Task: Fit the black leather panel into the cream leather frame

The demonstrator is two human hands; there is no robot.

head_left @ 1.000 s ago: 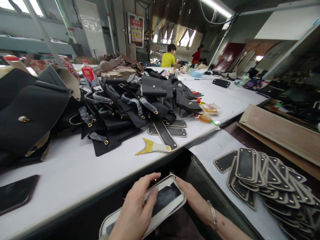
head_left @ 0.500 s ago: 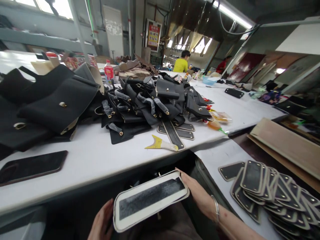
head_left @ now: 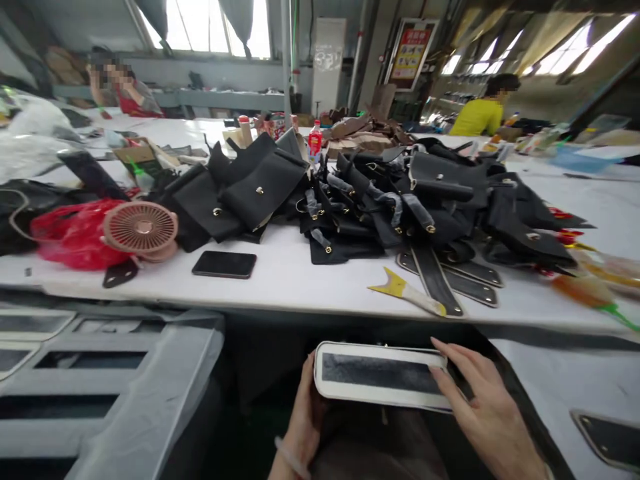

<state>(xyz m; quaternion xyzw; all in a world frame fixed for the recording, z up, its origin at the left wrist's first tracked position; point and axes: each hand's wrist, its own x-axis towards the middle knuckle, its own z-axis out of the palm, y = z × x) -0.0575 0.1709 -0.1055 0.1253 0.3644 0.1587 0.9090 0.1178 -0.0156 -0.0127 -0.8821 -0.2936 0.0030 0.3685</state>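
A long rounded panel (head_left: pixel 380 377), white around a black middle strip, lies nearly level between my hands, just below the table edge. My left hand (head_left: pixel 306 417) is closed around its left end, with most fingers hidden behind it. At the right end, my right hand (head_left: pixel 483 407) has its thumb side on the face and a finger over the upper edge. Beyond the panel, a yellow-and-white forked piece (head_left: pixel 405 291) rests on the table beside dark strips with pale edging (head_left: pixel 436 283). A pile of black leather bag pieces (head_left: pixel 370 207) lies behind them.
A phone (head_left: pixel 224 264), a pink fan (head_left: pixel 142 230) and a red plastic bag (head_left: pixel 75 233) lie on the white table (head_left: pixel 295 287). At lower left stands a grey slatted rack (head_left: pixel 165 373) with panels on it. One studded dark piece (head_left: pixel 610 437) is at right. Two people sit farther back.
The view has swung left, bringing the fan and rack in. The panel has turned from slanted to nearly level. My left hand has closed on its left end; my right hand has shifted onto its face.
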